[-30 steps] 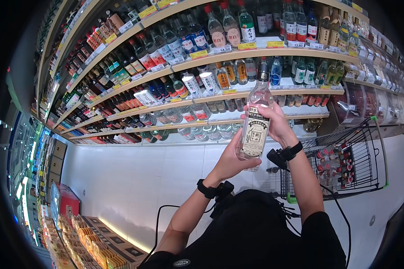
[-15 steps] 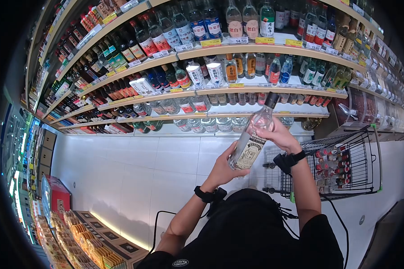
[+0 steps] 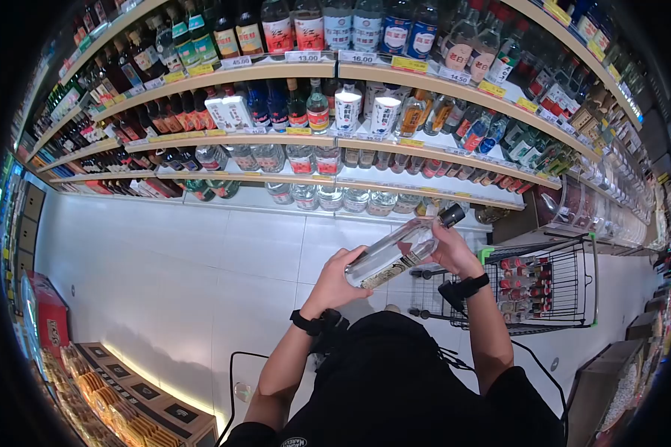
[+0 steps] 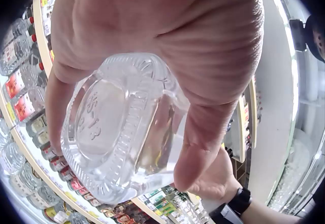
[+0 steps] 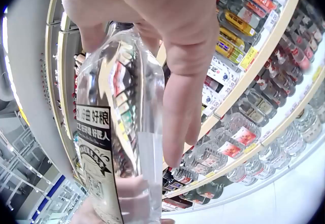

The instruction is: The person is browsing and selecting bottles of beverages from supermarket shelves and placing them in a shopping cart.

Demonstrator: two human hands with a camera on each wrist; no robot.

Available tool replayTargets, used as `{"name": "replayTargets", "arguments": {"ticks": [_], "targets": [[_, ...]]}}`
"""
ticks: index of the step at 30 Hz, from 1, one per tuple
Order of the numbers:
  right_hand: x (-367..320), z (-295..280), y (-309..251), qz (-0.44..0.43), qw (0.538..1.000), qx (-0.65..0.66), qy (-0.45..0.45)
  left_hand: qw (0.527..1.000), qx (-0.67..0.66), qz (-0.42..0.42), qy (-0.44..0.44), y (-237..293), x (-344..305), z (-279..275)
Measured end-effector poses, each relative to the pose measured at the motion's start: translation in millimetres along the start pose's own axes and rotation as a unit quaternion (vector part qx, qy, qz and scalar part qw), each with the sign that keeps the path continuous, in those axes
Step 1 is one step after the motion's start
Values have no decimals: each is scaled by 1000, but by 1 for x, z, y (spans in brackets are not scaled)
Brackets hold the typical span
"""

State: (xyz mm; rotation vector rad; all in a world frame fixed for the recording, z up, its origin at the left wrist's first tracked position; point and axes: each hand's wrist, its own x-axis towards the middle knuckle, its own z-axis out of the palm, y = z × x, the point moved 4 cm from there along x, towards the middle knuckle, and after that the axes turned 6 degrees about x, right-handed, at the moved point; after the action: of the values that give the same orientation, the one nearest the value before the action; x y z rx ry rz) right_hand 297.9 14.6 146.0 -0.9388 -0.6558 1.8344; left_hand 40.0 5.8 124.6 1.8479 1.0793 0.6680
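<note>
A clear glass liquor bottle (image 3: 390,255) with a black cap (image 3: 452,215) lies tilted between both hands, its cap end up to the right. My left hand (image 3: 337,281) grips the bottle's base end. Raised marks show on the glass bottom (image 4: 99,117) in the left wrist view, with thumb and fingers spread around it. My right hand (image 3: 452,251) holds the shoulder and neck just below the cap. A cream and black printed label (image 5: 96,168) faces the right wrist camera.
Curved shelves of bottles (image 3: 335,139) with price tags run across the front. A black wire shopping cart (image 3: 566,287) holding several bottles stands to the right. Packaged snacks (image 3: 112,402) and a red box (image 3: 51,316) are at lower left. A black cable (image 3: 232,380) hangs beside the left arm.
The bottle has gone from upright to a slant with its cap toward the right, and its label has turned partly away. Both hands have moved lower and left, still holding it.
</note>
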Motion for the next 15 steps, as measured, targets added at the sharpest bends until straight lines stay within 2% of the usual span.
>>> {"name": "replayTargets", "arguments": {"ticks": [2, 6, 9, 10, 14, 15], "targets": [[9, 4, 14, 28, 999, -16, 17, 1000, 19, -5, -5, -13, -2, -17], [24, 24, 31, 58, 997, -33, -32, 997, 69, 5, 21, -26, -5, -41], [34, 25, 43, 82, 990, 86, -73, 996, 84, 26, 26, -43, -4, -50], [39, 23, 45, 85, 986, 71, -127, 995, 94, 29, 19, -43, -2, -56], [51, 25, 54, 57, 994, -43, -79, 993, 91, 78, 8, -60, 19, -71], [55, 27, 54, 76, 994, -24, -78, 992, 98, 83, 2, -64, 27, -74]]}}
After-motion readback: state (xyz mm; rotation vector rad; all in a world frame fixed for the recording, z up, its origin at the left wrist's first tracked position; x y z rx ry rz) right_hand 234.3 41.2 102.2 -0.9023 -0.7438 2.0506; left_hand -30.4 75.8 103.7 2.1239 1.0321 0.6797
